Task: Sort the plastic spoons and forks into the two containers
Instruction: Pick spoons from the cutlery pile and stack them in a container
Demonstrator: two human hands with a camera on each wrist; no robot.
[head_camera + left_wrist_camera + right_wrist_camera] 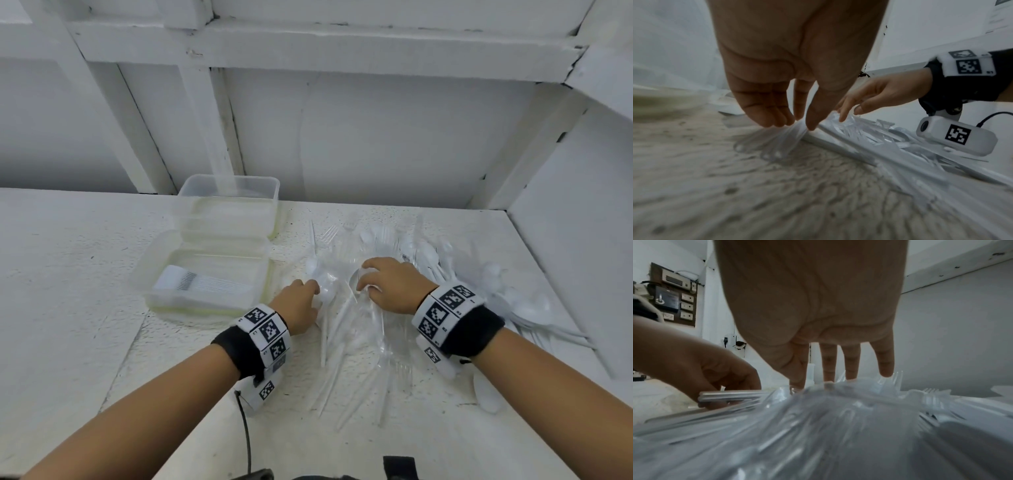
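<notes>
Containers: two | hands: two, left hand pinching spoons

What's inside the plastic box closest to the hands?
The nearer box holds a neat stack of forks, tines pointing left. Its cloudy walls blur the rest, so I cannot tell whether anything lies under the stack.

Place: looked like a plain utility or storage room, though which could not be told.
Walls: white-painted wall with heavy white beams and cracked paint.
Surface: a rough white shelf set in a corner.
Fittings: a wooden switchboard with switches and sockets.
</notes>
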